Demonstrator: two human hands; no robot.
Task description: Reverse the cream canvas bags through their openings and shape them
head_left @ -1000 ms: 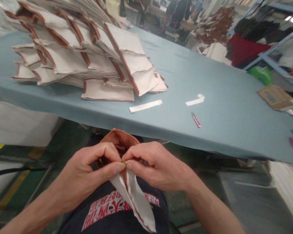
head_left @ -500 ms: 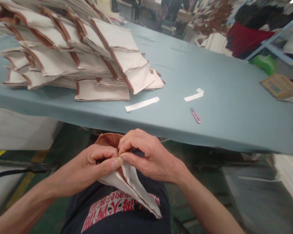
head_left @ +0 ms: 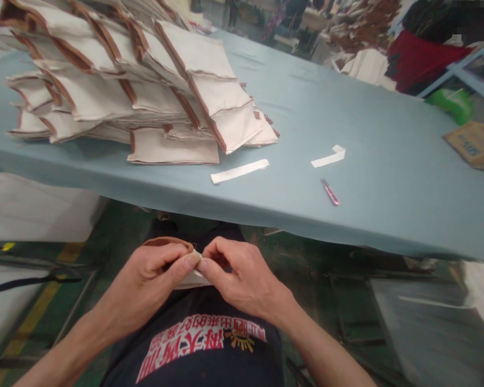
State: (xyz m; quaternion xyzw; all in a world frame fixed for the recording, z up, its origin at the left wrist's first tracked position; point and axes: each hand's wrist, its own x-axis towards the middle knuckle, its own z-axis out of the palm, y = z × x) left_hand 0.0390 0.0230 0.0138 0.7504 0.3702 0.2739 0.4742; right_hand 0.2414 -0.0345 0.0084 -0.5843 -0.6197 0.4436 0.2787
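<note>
L hand (head_left: 153,274): thumb & forefinger pinching edge of fabric pc (head_left: 185,280), other fingers curled. R hand (head_left: 246,274): thumb & forefinger tips pressed on same edge, just beside L thumb. Fabric pc, white w/ brown part at far side, is held up between both hands, short of near table edge; partly hidden by L hand, full shape can't be told.

Below hands: dark garment (head_left: 201,365) w/ red lettering & yellow motif.

Beyond hands: table (head_left: 387,188), blue-green cover. On it, near edge: white strip (head_left: 240,171), flat; to its right, bent strip (head_left: 326,159), one end folded; pink-handled snips (head_left: 331,194) just below bent strip, apart from it.

Table, L side: large stack (head_left: 100,99) of white pcs w/ brown edging, layers overlapping, tilted.

Far R: cardboard item (head_left: 474,144) w/ print, green obj. (head_left: 454,105) near it, red cloth (head_left: 423,64) by blue rack (head_left: 462,70). Background blurred, details n/a.
</note>
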